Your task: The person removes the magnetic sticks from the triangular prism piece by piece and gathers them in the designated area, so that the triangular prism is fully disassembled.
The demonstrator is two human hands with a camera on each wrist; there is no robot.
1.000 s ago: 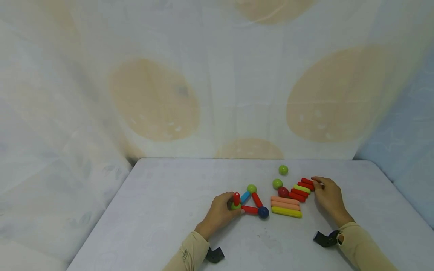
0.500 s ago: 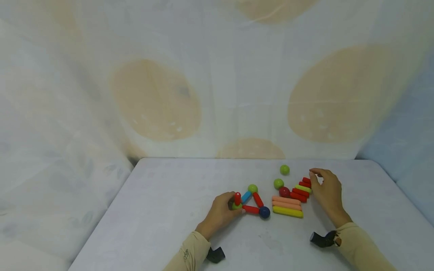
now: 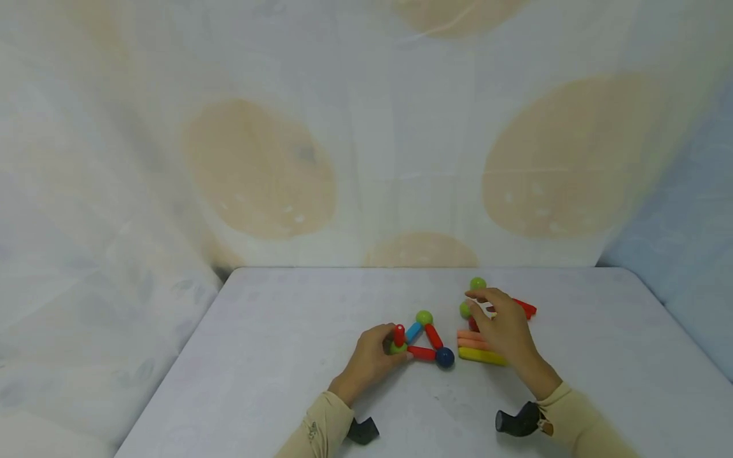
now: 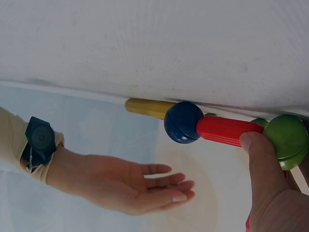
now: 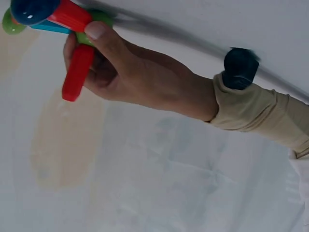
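Note:
My left hand (image 3: 382,353) grips a green ball (image 3: 398,348) with a red stick (image 3: 399,334) standing upright on it. The ball is one corner of a flat triangle with a blue stick (image 3: 413,331), another green ball (image 3: 424,317), two red sticks (image 3: 433,336) and a dark blue ball (image 3: 445,357). In the left wrist view my thumb (image 4: 258,159) presses that green ball (image 4: 286,137). My right hand (image 3: 497,323) hovers over a pile of loose sticks, fingers relaxed and empty (image 4: 145,186). It hides part of the pile.
The pile holds orange sticks (image 3: 471,338), a yellow stick (image 3: 480,357), red sticks (image 3: 525,308) and two green balls (image 3: 478,284). All of it lies on a pale table (image 3: 275,381), with draped cloth (image 3: 366,159) behind and at both sides.
My right hand has moved left from the red sticks at the pile's right end to above the pile's middle. The left hand and the triangle have stayed put.

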